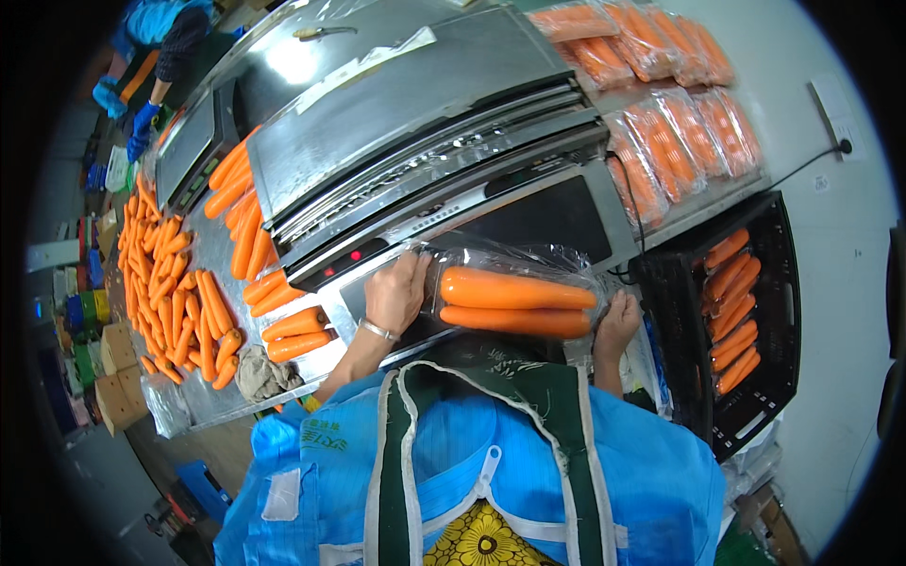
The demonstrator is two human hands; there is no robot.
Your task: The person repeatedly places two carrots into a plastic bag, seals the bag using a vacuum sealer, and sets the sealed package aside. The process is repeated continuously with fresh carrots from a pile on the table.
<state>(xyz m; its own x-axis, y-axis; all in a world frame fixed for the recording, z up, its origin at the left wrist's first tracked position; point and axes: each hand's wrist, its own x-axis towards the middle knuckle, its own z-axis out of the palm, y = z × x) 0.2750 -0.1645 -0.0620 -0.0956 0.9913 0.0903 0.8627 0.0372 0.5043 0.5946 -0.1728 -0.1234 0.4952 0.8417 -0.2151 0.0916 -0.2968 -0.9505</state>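
Two carrots [517, 289] lie side by side under clear plastic film [495, 256], close in front of my chest. At the left end, my left hand [398, 291] pinches the gathered film between fingers and thumb. My right hand [617, 322] is closed at the film's other end; its fingertips partly hide what it grips. Just beyond the carrots stands a metal film-wrapping machine [396, 120] with red indicator lights and a dark flat plate [548, 219]. Two pairs of carrots [294, 324] rest on the machine's left side, near my left forearm.
Loose carrots [170, 283] are heaped on the metal table at left, beside a crumpled cloth [263, 375]. A weighing scale [195, 152] stands behind. Wrapped carrot packs [665, 141] fill the right. A black crate [775, 297] holds more carrots. A cable [803, 170] runs to the wall. A co-worker's gloved hand [141, 131] shows far left.
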